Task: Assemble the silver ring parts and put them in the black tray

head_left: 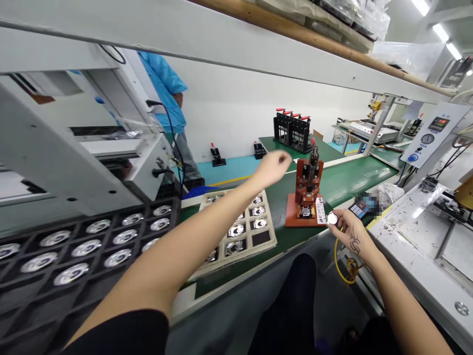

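At far left, a black tray (22, 315) carries shiny round parts in its pockets; a narrow green strip parts it from a cream tray (271, 222) of similar parts, whose near rim lies close to the bench's front edge. The left forearm crosses above that tray, and the left hand (274, 167) is in the air past its far right corner, fingers curled in; whether it has hold of anything I cannot tell. Bare green bench (351, 177) separates the tray from 1 red-brown press (309, 185), its base near the front edge. Just beside the base's right corner, the right hand (349, 230), partly closed, pinches 1 round disc (332, 219) at the bench edge. A keypad device (359, 209) sits just beyond, crowding that side; a white worktop (417, 217) bounds the right.
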The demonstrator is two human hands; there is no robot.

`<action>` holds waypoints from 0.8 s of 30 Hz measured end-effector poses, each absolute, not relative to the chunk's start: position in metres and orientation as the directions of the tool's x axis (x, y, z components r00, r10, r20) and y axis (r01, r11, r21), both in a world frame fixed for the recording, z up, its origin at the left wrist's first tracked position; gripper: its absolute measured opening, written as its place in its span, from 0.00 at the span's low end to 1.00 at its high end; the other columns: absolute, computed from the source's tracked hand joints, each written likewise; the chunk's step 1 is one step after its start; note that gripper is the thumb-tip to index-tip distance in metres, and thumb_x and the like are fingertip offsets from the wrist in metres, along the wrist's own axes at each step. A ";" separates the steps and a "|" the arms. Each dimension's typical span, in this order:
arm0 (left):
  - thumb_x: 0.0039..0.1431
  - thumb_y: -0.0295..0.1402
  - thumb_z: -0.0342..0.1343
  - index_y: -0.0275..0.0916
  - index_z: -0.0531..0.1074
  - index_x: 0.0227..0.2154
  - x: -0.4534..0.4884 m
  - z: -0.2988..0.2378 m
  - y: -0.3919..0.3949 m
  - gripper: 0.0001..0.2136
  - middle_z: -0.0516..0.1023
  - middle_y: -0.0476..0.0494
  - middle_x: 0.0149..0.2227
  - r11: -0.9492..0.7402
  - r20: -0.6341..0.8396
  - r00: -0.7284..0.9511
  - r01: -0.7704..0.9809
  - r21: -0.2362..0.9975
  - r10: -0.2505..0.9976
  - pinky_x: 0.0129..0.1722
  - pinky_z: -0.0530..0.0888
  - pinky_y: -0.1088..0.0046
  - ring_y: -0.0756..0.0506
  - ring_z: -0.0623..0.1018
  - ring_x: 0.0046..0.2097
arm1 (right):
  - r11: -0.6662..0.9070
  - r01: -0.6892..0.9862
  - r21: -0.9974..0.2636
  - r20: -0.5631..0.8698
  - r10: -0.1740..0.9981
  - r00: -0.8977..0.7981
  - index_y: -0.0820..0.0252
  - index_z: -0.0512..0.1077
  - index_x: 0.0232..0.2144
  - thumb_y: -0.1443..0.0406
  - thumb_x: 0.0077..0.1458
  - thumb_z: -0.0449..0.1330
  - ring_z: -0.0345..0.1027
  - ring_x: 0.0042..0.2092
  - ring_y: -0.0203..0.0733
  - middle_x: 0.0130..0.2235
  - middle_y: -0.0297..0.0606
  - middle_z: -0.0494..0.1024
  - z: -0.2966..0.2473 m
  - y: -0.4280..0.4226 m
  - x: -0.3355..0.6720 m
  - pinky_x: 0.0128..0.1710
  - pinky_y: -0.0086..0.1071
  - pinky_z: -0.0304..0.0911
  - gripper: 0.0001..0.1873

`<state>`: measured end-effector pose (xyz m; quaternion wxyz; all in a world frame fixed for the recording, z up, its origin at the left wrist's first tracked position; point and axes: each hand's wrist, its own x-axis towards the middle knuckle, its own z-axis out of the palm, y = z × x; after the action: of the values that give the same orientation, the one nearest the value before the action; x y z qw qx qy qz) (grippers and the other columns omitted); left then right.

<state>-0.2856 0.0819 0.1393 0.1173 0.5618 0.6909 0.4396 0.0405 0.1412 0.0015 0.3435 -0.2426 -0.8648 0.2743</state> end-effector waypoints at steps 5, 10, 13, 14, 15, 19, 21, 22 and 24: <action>0.53 0.33 0.70 0.37 0.83 0.32 -0.258 0.047 0.055 0.06 0.80 0.50 0.23 0.054 0.023 -0.107 0.663 0.747 0.994 0.33 0.74 0.71 0.45 0.78 0.26 | 0.735 0.209 -0.646 0.442 0.582 -0.682 0.58 0.77 0.49 0.60 0.60 0.67 0.69 0.34 0.42 0.34 0.32 0.71 -0.011 0.159 0.012 0.39 0.35 0.69 0.15; 0.48 0.26 0.70 0.36 0.82 0.37 -0.227 0.014 0.078 0.11 0.79 0.50 0.25 0.017 0.058 -0.091 0.663 0.748 0.994 0.35 0.70 0.72 0.44 0.78 0.31 | 0.710 0.226 -0.667 0.416 0.606 -0.678 0.59 0.76 0.47 0.60 0.57 0.68 0.68 0.34 0.42 0.33 0.32 0.70 -0.025 0.180 -0.016 0.39 0.36 0.69 0.17; 0.47 0.26 0.70 0.36 0.81 0.36 -0.227 0.011 0.085 0.11 0.76 0.52 0.24 -0.009 0.091 -0.091 0.658 0.753 0.992 0.34 0.68 0.73 0.45 0.76 0.31 | 0.688 0.242 -0.685 0.383 0.621 -0.684 0.60 0.75 0.50 0.57 0.59 0.66 0.68 0.32 0.42 0.33 0.32 0.70 -0.033 0.186 -0.018 0.36 0.36 0.70 0.19; 0.48 0.27 0.70 0.36 0.81 0.35 -0.229 0.011 0.085 0.10 0.74 0.53 0.23 -0.013 0.098 -0.094 0.656 0.755 0.991 0.34 0.67 0.73 0.46 0.74 0.30 | 0.681 0.245 -0.690 0.369 0.622 -0.691 0.60 0.75 0.50 0.57 0.60 0.66 0.69 0.32 0.41 0.33 0.32 0.71 -0.034 0.187 -0.018 0.36 0.36 0.70 0.19; 0.48 0.28 0.70 0.36 0.80 0.34 -0.231 0.012 0.083 0.09 0.73 0.53 0.23 -0.013 0.101 -0.097 0.654 0.756 0.990 0.33 0.66 0.73 0.47 0.73 0.29 | 0.677 0.246 -0.694 0.356 0.619 -0.700 0.60 0.75 0.50 0.57 0.60 0.65 0.69 0.32 0.41 0.33 0.33 0.71 -0.036 0.189 -0.020 0.35 0.36 0.70 0.19; 0.50 0.36 0.69 0.36 0.79 0.33 -0.251 0.023 0.061 0.10 0.69 0.55 0.22 0.016 0.082 -0.120 0.648 0.761 0.989 0.29 0.62 0.73 0.49 0.68 0.27 | 0.688 0.226 -0.690 0.320 0.570 -0.757 0.60 0.79 0.46 0.58 0.58 0.68 0.71 0.35 0.43 0.39 0.39 0.76 -0.035 0.194 -0.037 0.41 0.39 0.72 0.16; 0.52 0.39 0.68 0.36 0.80 0.37 -0.264 0.033 0.044 0.13 0.67 0.56 0.22 0.035 0.069 -0.135 0.646 0.762 0.988 0.29 0.60 0.73 0.49 0.66 0.26 | 0.705 0.204 -0.680 0.314 0.531 -0.787 0.59 0.81 0.45 0.60 0.55 0.71 0.74 0.42 0.48 0.44 0.43 0.78 -0.032 0.197 -0.050 0.49 0.44 0.73 0.16; 0.52 0.41 0.67 0.36 0.80 0.39 -0.270 0.038 0.034 0.15 0.66 0.57 0.22 0.045 0.064 -0.144 0.645 0.763 0.988 0.29 0.60 0.73 0.49 0.65 0.26 | 0.712 0.190 -0.675 0.313 0.511 -0.801 0.58 0.82 0.45 0.61 0.54 0.73 0.75 0.47 0.51 0.47 0.45 0.79 -0.030 0.198 -0.056 0.54 0.46 0.72 0.16; 0.55 0.43 0.66 0.37 0.80 0.44 -0.282 0.049 0.016 0.18 0.63 0.58 0.23 0.062 0.055 -0.162 0.640 0.766 0.985 0.29 0.61 0.73 0.49 0.64 0.26 | 0.723 0.167 -0.670 0.308 0.476 -0.824 0.56 0.83 0.47 0.64 0.51 0.74 0.74 0.55 0.56 0.53 0.47 0.80 -0.027 0.198 -0.066 0.60 0.49 0.69 0.19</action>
<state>-0.2816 0.0155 0.0485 0.2547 0.5951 0.6828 0.3388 -0.0657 0.1979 -0.0268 0.2366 -0.1790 -0.8976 0.3260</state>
